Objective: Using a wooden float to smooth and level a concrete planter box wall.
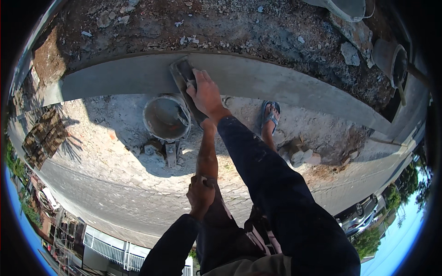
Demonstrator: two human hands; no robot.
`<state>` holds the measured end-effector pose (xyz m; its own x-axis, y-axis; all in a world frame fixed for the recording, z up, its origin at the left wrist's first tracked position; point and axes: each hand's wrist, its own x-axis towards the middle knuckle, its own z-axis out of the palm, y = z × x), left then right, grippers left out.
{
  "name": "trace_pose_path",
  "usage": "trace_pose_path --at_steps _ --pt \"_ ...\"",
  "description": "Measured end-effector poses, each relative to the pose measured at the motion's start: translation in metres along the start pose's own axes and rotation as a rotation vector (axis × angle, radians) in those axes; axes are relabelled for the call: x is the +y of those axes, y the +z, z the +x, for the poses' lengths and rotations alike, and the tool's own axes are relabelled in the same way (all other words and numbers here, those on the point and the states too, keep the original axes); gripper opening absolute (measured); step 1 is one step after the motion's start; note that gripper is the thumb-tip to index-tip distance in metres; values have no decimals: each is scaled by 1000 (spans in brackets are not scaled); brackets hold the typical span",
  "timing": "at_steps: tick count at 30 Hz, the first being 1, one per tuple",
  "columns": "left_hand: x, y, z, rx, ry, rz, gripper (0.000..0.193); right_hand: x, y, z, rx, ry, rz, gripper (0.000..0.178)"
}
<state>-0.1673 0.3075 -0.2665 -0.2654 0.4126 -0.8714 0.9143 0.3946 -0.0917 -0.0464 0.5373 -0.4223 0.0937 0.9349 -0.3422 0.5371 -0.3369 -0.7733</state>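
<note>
A long rectangular plastering float [180, 82] lies slantwise across the smooth grey cement top of a low wall [119, 76]. My right hand [208, 94] is closed round its handle, near the wall's middle. The float's near end reaches past the wall's edge toward my bare leg. My left hand [201, 197] is closed in front of my leg, just below the knee. Something small and dark shows at its fingers, too unclear to name. Left of the float stands a round bucket [146, 120] with grey, wet-looking contents. A pale tool or rag leans inside its right side.
Rubble and soil [221, 27] lie beyond the wall. At the far right are another bucket [390, 62] and part of a pale container [347, 9]. Stacked brown blocks [45, 138] stand at left. Broken pieces [304, 154] lie near my sandalled foot [270, 115]. A car [361, 216] is parked behind.
</note>
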Motion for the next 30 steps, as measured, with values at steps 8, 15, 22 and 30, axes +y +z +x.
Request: trace_pose_path --at_steps 8,15,22,30 --pt "-25 -6 5 -4 22 -72 21 -9 -3 9 -43 -112 -112 51" --pt "-29 -14 13 -43 39 -138 20 -38 46 32 -144 -342 -323 53" --pt "-38 -36 19 -120 -31 -171 22 -35 32 6 210 52 -153 45" --pt "-47 -44 30 -192 -31 -234 25 -99 117 22 -325 -338 -81 46"
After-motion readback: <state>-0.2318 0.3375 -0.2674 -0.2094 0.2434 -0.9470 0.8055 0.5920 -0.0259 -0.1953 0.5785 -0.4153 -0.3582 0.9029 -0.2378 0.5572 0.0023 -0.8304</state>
